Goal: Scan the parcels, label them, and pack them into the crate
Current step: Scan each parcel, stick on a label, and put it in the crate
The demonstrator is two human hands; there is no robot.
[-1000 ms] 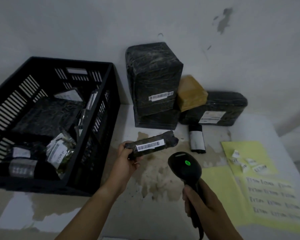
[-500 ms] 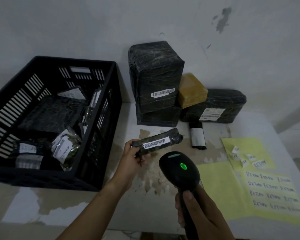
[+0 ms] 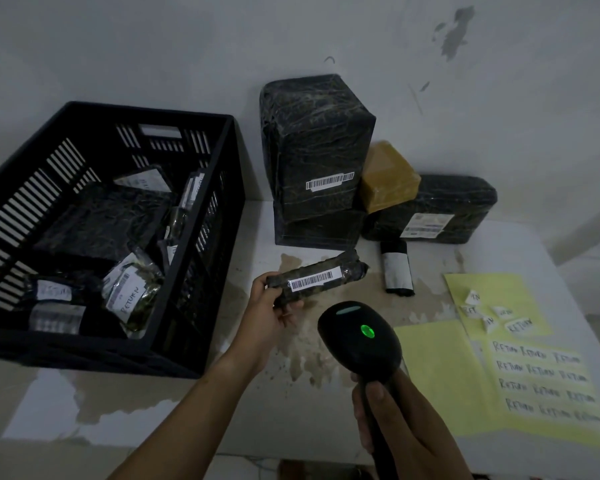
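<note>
Parcel [image 3: 314, 279] in curled left hand [image 3: 270, 310], scanner [image 3: 355, 344] in curled right hand [image 3: 397, 422]

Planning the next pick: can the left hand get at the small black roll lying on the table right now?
Probably not yet: the left hand grips the barcoded parcel. The way to the small black roll looks free otherwise.
</note>
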